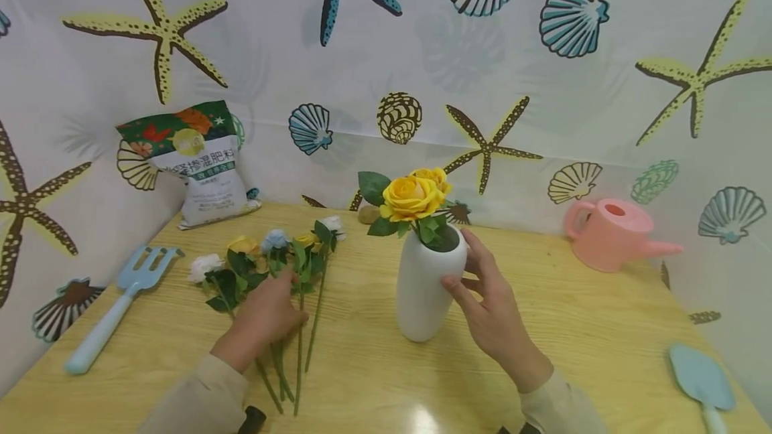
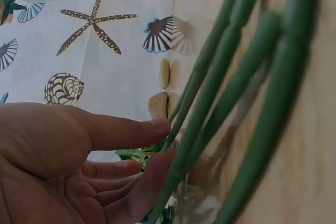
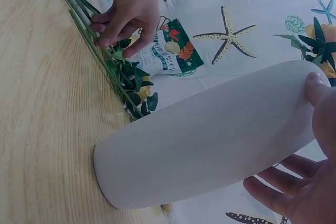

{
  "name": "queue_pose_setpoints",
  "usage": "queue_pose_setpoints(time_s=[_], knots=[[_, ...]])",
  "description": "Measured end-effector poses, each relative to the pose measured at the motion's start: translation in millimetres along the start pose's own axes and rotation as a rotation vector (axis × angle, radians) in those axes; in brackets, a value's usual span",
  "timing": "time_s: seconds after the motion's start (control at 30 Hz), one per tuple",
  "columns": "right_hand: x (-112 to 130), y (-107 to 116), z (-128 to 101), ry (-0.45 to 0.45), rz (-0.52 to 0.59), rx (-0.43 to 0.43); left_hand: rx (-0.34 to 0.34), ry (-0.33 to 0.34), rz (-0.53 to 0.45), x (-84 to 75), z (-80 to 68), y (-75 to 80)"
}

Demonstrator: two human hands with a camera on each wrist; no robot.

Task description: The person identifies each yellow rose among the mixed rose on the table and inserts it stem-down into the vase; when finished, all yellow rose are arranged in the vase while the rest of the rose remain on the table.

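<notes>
A tall white vase [image 1: 422,290] stands upright near the middle of the pale wooden surface [image 1: 579,327]. It is smooth and matte, narrow at the foot, swelling toward the shoulder, with a dark mouth. Two yellow roses [image 1: 415,194] with green leaves sit in that mouth, their blooms full and open. The right hand [image 1: 491,307] rests against the vase's upper right side; its fingers [image 3: 315,90] are nearly straight and spread, the thumb pressing the white wall just below the rim, the others behind it.

To the left of the vase lies a bunch of loose flowers [image 1: 271,253], white, yellow and pale blue heads pointing toward the wall, long green stems [image 2: 226,98] running toward the person. The left hand [image 1: 268,317] lies over these stems, fingers loosely curved and touching them; whether they actually grip a stem I cannot tell.

A blue fork tool [image 1: 117,307] lies far left, a printed bag [image 1: 196,163] leans at the back, a pink watering can [image 1: 609,233] stands right, and a blue trowel [image 1: 702,377] lies near the right edge.
</notes>
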State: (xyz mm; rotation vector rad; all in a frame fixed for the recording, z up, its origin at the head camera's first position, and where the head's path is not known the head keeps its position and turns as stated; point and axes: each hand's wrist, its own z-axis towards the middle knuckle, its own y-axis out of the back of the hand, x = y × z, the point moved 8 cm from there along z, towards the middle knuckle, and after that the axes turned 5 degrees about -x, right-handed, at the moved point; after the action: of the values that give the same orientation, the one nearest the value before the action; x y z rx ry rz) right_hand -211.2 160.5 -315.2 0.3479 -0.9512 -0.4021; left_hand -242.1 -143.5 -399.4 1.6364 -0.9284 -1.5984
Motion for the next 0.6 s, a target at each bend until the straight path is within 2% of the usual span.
queue_pose_setpoints(time_s=[0.2,0.33,0.6], knots=[[-0.4,-0.2,0.2,-0.004,0.002,0.008,-0.042,-0.027,-0.002,-4.9,-1.0,-2.3],[-0.3,-0.1,0.6,-0.004,0.002,0.012,-0.054,-0.021,-0.013,-4.9,-0.6,-4.1],[0.5,0.1,1.0,-0.011,0.004,0.017,-0.068,0.009,-0.114,-1.4,-0.8,-1.5]])
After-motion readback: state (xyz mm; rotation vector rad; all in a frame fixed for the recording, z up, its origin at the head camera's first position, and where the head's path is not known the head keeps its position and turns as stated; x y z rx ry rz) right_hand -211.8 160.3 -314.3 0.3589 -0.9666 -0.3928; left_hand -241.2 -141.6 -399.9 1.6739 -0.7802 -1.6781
